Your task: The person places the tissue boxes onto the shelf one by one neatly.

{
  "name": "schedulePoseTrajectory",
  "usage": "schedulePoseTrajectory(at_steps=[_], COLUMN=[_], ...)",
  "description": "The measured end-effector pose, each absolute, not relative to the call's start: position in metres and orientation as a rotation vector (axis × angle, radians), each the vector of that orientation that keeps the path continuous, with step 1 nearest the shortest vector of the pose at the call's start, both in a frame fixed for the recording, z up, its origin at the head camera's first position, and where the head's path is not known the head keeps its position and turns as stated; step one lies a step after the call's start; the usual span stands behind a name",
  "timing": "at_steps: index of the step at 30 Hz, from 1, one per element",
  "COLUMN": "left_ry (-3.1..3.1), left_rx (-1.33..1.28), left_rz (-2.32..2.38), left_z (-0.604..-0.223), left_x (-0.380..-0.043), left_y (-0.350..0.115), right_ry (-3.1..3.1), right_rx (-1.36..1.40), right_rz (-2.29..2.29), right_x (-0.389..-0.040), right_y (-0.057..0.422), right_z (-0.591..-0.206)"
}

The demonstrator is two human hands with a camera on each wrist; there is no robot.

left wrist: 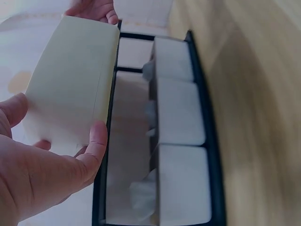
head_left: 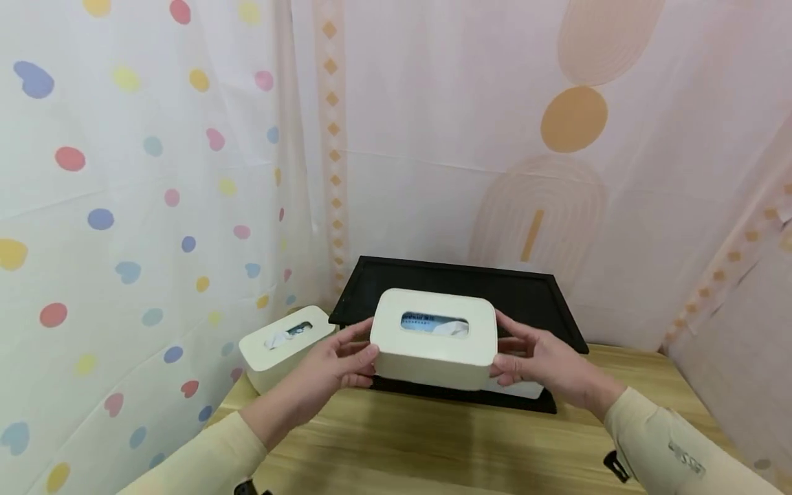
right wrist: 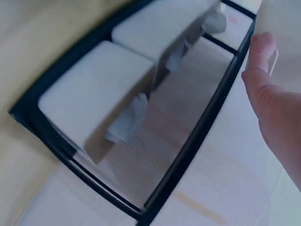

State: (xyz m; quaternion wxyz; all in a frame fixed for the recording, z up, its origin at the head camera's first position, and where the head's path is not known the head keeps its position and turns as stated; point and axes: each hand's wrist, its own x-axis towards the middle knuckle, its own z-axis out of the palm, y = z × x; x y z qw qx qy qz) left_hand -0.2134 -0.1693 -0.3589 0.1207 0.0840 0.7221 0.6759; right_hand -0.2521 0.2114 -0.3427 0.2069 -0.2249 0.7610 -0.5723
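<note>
Both hands hold a cream-white tissue box (head_left: pixel 433 373) up in front of a black rack (head_left: pixel 526 295). My left hand (head_left: pixel 328 368) grips its left end, thumb on the near side. At the opposite end, my right hand (head_left: pixel 547 364) holds it with the thumb near the front corner. Through the oval slot on top, a blue-and-white tissue pack (head_left: pixel 436 324) shows. In the left wrist view, three white tissue boxes (left wrist: pixel 183 183) sit side by side on the rack's lower level, tissues sticking out. The held box mostly hides them in the head view.
Another cream-white tissue box (head_left: pixel 284 344) stands left of the rack, close behind my left forearm. The wooden tabletop (head_left: pixel 383 440) runs under everything. A dotted curtain (head_left: pixel 148 275) hangs on the left and a pink patterned curtain (head_left: pixel 421 192) behind the rack.
</note>
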Motion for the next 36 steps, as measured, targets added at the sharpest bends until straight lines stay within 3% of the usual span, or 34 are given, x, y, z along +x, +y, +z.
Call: schedulePoseTrajectory(at_steps=[12,23,36], left_ry=[2.37,3.477,3.457], left_rx=[0.136,0.623,0.705], left_rz=[1.906,1.017,0.801], left_z=[-0.343,-0.357,-0.362], left_x=[-0.259,-0.237,-0.239], left_y=[-0.158,-0.155,-0.165], right_ry=[2.312,3.341,3.402], right_rx=[-0.625,-0.926,-1.004], right_rz=[-1.466,-1.15,-0.931], right_x=[-0.291,-0.245,-0.246], right_y=[0.201,0.159,0.152], right_z=[-0.321,-0.343,-0.363])
